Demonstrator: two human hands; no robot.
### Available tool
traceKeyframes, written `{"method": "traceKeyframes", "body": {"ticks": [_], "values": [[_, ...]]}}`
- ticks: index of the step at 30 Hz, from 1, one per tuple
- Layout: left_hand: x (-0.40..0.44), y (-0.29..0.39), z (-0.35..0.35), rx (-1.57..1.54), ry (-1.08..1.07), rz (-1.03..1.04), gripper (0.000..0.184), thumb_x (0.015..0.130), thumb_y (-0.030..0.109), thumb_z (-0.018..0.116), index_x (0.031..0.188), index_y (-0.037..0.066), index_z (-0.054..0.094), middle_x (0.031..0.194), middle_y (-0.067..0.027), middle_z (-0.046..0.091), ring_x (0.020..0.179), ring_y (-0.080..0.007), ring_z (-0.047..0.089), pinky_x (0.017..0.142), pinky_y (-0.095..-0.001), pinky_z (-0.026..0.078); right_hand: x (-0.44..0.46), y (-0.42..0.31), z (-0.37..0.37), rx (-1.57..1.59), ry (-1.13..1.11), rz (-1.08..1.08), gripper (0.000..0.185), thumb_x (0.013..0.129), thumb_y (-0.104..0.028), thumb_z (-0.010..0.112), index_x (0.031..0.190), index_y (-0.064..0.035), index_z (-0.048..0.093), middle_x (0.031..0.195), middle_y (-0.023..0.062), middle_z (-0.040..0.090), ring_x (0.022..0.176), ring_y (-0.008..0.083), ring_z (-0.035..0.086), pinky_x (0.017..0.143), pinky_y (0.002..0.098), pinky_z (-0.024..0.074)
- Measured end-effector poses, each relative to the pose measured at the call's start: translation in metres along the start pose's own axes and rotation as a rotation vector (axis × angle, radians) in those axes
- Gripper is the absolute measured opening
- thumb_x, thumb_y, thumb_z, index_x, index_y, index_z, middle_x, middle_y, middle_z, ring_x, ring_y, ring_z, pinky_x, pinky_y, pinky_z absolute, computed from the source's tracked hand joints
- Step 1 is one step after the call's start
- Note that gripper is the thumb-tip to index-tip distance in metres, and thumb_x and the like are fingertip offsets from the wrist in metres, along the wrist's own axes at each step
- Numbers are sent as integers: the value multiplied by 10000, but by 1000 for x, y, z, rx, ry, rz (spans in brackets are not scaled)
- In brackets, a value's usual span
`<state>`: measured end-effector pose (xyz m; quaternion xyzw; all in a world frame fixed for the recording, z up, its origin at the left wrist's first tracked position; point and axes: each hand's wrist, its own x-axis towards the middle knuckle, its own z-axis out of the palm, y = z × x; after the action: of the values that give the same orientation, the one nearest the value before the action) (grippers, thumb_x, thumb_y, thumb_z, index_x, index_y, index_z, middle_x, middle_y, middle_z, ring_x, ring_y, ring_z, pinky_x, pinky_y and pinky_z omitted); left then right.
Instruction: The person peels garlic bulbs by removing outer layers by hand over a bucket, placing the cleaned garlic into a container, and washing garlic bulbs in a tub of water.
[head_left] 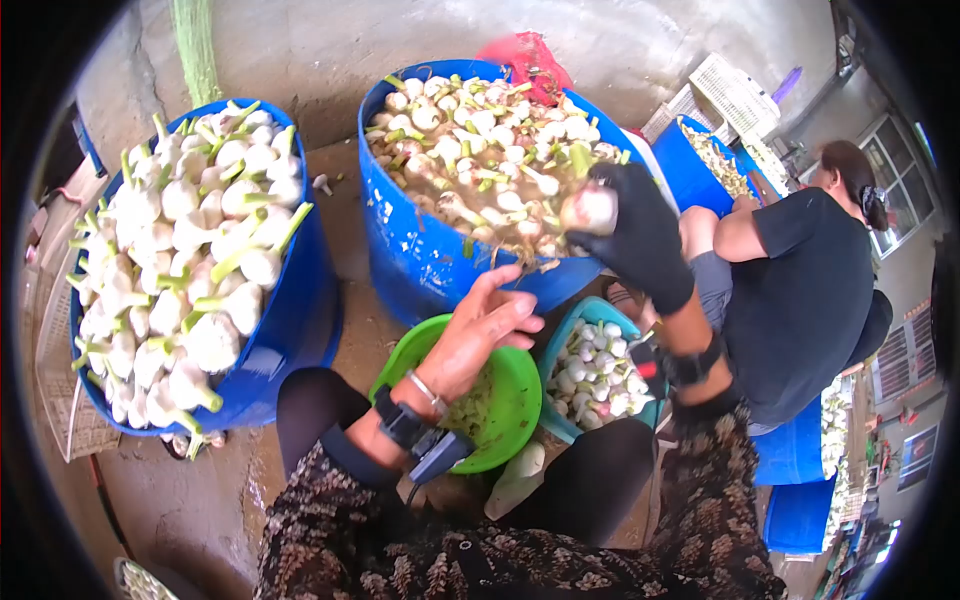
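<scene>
My right hand [640, 235], in a black glove, grips a garlic bulb [590, 210] at the near right rim of a blue tub [400, 235]. Garlic with green stems floats in murky water inside that tub. My left hand [480, 325] is bare and holds nothing, its fingers apart, above a bright green basin [525, 410]. Peelings or scraps lie in the basin, partly hidden by my forearm. Beside it on the right, a teal basket [562, 428] holds small trimmed white bulbs.
At the left stands another blue tub [325, 290], heaped with stemmed garlic. A seated person [810, 300] in a dark shirt works at the right near a further blue tub [685, 170]. White crates [735, 95] and a red net bag [535, 65] are behind. The floor looks wet.
</scene>
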<state>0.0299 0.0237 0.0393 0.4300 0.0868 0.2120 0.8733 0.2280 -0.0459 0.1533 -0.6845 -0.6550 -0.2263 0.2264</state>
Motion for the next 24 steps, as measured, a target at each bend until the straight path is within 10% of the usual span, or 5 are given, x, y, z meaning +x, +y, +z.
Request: {"method": "traceKeyframes", "body": {"ticks": [3, 9, 14, 24], "values": [[-3, -4, 6, -252, -126, 45, 424, 939, 229, 575, 1299, 59, 429, 1161, -56, 553, 996, -141, 585, 868, -340, 493, -44, -72, 15, 65, 41, -8, 593, 652, -270, 771, 1156, -93, 514, 997, 139, 531, 923, 355, 544, 764, 446, 453], [-23, -9, -5, 228, 36, 100, 433, 852, 155, 695, 1224, 66, 493, 1019, 20, 598, 930, -92, 573, 825, -263, 490, -98, -88, 43, 601, 2, 214, 546, 727, -136, 744, 1211, -62, 504, 1104, 152, 555, 992, 315, 587, 794, 389, 489], [-25, -6, -21, 984, 89, 419, 673, 718, 165, 808, 1288, 54, 469, 1147, -75, 512, 1066, -188, 527, 947, -315, 426, -114, -82, 46, 745, 0, 311, 447, 865, -94, 633, 1283, -44, 484, 976, 137, 607, 844, 209, 620, 691, 312, 495], [-22, 3, -15, 1269, 128, 551, 610, 660, 110, 785, 1171, 37, 460, 1124, -169, 504, 1035, -375, 532, 866, -411, 456, -116, -79, 56, 1136, -243, 591, 373, 943, -78, 524, 1313, -48, 494, 725, -13, 528, 575, 69, 459, 529, 249, 416]]}}
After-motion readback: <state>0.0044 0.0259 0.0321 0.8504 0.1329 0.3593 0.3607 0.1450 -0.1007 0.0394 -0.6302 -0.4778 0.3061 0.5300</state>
